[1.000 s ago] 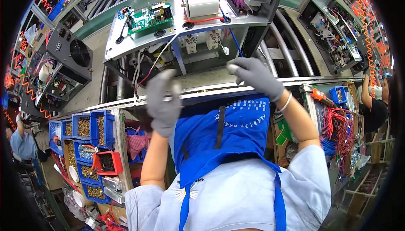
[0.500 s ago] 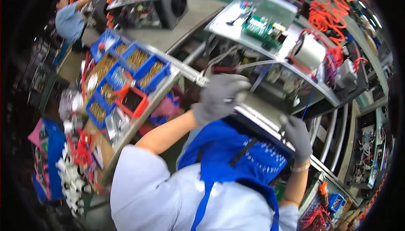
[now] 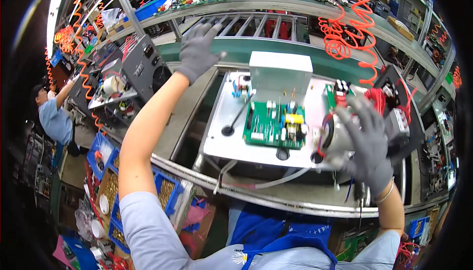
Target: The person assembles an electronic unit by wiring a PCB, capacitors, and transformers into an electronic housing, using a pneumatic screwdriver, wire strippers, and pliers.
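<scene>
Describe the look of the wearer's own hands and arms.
The left hand and right hand wear plain grey gloves reaching the wrists. Forearms are bare below light blue short sleeves. A thin, pale bracelet circles the right wrist.

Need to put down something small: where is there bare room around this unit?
The long grey strip between the dark fan unit and the white metal panel looks bare. A smaller patch: the panel's front-left corner, left of the green circuit board. Crowded: the panel's right side, with the white cylinder, red wires and right hand.
</scene>
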Motion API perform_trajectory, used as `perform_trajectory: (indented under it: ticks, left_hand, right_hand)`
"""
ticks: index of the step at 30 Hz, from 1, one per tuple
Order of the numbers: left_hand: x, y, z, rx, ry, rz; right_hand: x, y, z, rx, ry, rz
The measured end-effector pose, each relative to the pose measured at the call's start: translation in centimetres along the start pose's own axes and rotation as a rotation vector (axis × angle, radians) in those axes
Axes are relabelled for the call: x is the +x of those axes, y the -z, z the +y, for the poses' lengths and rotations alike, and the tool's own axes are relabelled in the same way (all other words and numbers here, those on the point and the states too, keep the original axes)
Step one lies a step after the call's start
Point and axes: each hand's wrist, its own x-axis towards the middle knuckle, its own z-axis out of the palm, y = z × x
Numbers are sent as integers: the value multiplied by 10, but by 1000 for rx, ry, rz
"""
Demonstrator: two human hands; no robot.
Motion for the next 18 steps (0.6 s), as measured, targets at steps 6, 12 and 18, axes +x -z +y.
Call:
perform_trajectory:
  ticks: [6,12,18]
  left_hand:
    - [163,-95,-39,159,1,-228]
    - [264,-175,-54,153,91,-415]
    - [291,-227,-80,286,134,-574]
  right_hand:
    - [21,-22,-5,1,-58,35]
    - [27,-23,4,158,-148,60]
    - [35,-22,6,232,-229,29]
